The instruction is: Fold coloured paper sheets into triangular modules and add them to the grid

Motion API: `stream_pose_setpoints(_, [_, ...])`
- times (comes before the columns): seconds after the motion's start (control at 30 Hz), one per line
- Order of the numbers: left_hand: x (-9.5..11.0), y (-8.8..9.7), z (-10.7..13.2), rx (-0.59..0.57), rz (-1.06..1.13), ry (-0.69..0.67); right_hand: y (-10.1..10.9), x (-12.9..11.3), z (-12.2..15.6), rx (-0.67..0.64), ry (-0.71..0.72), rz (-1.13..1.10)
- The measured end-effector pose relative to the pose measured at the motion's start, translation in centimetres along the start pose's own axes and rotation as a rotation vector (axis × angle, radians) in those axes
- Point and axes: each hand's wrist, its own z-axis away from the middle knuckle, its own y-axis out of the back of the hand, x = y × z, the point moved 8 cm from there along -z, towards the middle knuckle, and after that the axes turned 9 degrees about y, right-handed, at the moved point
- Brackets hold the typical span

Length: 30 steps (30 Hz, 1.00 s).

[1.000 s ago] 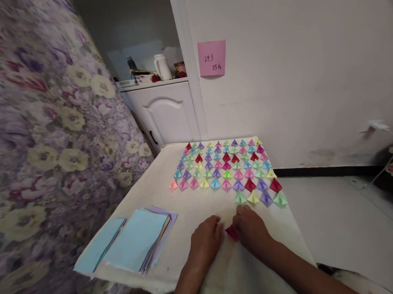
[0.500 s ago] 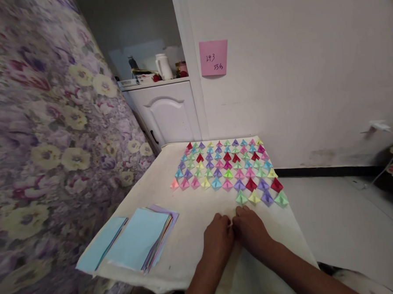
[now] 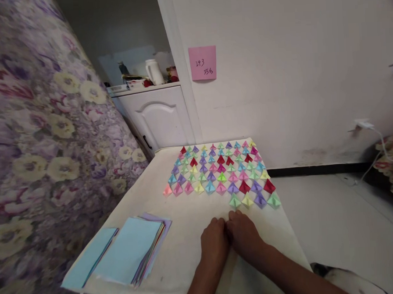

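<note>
My left hand (image 3: 214, 240) and my right hand (image 3: 243, 232) meet above the table, their fingers curled and pressed together. Whatever they pinch is hidden behind the fingers. Just beyond them, rows of small folded paper pieces (image 3: 233, 188) in red, purple, green, pink, yellow and blue cover the far part of the table. The shortest row, nearest my hands, ends with a green folded piece (image 3: 235, 200) on its left. To the left of my hands lies a stack of coloured paper sheets (image 3: 129, 247) with a light blue one on top.
A second, narrower stack of blue paper (image 3: 90, 260) lies at the table's left edge. The cream-covered table (image 3: 181, 235) meets the wall at the back. A floral curtain (image 3: 62, 167) hangs on the left, beside a white cabinet (image 3: 164, 118). A pink note (image 3: 202, 63) sticks to the wall.
The view has shifted slightly, so the table and papers appear a little further left and lower. My hands remain together; a small pale bit seen between them earlier no longer shows.
</note>
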Motion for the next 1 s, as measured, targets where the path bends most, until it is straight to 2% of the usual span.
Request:
stream_pose_setpoints(0.3, [0.2, 0.4, 0.1, 0.008, 0.034, -0.026, 0.2, 0.0, 0.1, 0.033, -0.001, -0.072])
stream_pose_setpoints(0.6, [-1.6, 2.1, 0.0, 0.011, 0.124, -0.02, 5.0, 3.6, 1.3, 0.133, -0.038, -0.23])
stream_pose_setpoints(0.8, [-0.2, 3.1, 0.5, 0.04, 0.208, -0.106, 6.4, 5.9, 1.9, 0.205, -0.098, -0.287])
stream_pose_setpoints(1.0, [1.2, 1.9, 1.1, 0.025, 0.188, -0.181, 6.4, 6.0, 2.3, 0.211, -0.099, -0.286])
